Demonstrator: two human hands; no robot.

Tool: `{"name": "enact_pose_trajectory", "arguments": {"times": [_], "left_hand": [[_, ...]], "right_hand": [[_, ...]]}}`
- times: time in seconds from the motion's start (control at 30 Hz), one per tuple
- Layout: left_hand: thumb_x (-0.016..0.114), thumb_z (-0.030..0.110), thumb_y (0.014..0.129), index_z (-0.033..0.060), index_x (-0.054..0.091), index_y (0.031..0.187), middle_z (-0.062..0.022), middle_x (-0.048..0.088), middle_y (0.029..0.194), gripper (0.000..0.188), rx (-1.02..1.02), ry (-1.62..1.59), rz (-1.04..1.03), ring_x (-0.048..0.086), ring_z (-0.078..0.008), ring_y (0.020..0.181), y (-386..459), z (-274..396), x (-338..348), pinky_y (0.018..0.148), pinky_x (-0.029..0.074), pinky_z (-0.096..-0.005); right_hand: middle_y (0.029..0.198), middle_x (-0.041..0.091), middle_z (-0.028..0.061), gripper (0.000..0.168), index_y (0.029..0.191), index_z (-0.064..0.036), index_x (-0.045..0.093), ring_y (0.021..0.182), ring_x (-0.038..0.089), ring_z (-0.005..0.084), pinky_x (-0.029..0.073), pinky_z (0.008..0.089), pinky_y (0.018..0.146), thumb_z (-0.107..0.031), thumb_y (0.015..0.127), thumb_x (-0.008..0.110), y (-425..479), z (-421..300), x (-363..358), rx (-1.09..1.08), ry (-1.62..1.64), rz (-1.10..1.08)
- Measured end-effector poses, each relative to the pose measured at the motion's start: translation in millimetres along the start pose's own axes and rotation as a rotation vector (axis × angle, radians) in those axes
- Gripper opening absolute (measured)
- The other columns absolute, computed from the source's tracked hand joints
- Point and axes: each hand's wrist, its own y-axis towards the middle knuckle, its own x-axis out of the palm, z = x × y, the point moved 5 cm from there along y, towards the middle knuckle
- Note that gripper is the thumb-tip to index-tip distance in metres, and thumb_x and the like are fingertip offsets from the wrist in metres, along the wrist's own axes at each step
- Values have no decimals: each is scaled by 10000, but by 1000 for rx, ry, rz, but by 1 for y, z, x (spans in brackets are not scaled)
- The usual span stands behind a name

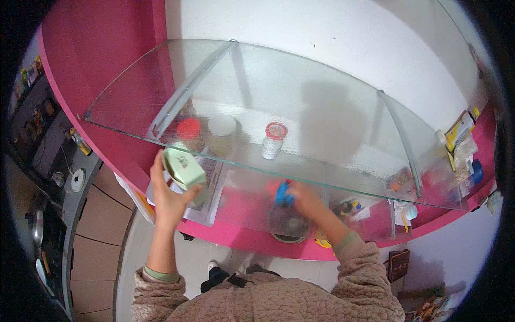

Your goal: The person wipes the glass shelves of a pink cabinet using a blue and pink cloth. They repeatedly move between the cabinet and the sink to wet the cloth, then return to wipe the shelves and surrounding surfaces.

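My left hand (171,201) grips a pale green container (185,167) with a small printed picture, at the front edge of the upper glass shelf (257,169). My right hand (307,201) holds a bright blue cloth-like item (285,194) just in front of that edge, above the lower glass; a blurred reddish patch shows beside it. Seen through the upper glass are a jar with a red lid (189,129), a jar with a whitish lid (222,125) and a white jar with a red-rimmed lid (273,141).
Bottles and bags (460,133) crowd the right end of the pink cabinet (241,247). Papers (209,201) lie at lower left. A round dark container (287,225) and small items (350,207) sit low at right. A dark counter (76,149) stands far left.
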Motion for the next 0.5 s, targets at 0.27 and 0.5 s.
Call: {"name": "enact_pose_trajectory", "arguments": {"times": [0.27, 0.5], "left_hand": [[762, 85, 543, 22, 252, 1303, -177, 391, 1178, 918, -2, 236, 203, 419, -310, 1087, 39, -51, -14, 914, 376, -389], [755, 142, 570, -24, 310, 1250, -204, 423, 1148, 830, -40, 306, 355, 415, -353, 1045, 59, -58, 0, 912, 325, -404]], "right_hand": [[1115, 505, 179, 274, 976, -68, 577, 1059, 461, 325, 370, 412, 898, -141, 712, 561, 54, 58, 18, 337, -200, 247], [1058, 540, 189, 374, 1082, -78, 547, 981, 499, 378, 375, 461, 872, -126, 711, 542, 24, 65, -5, 224, -199, 294]]}}
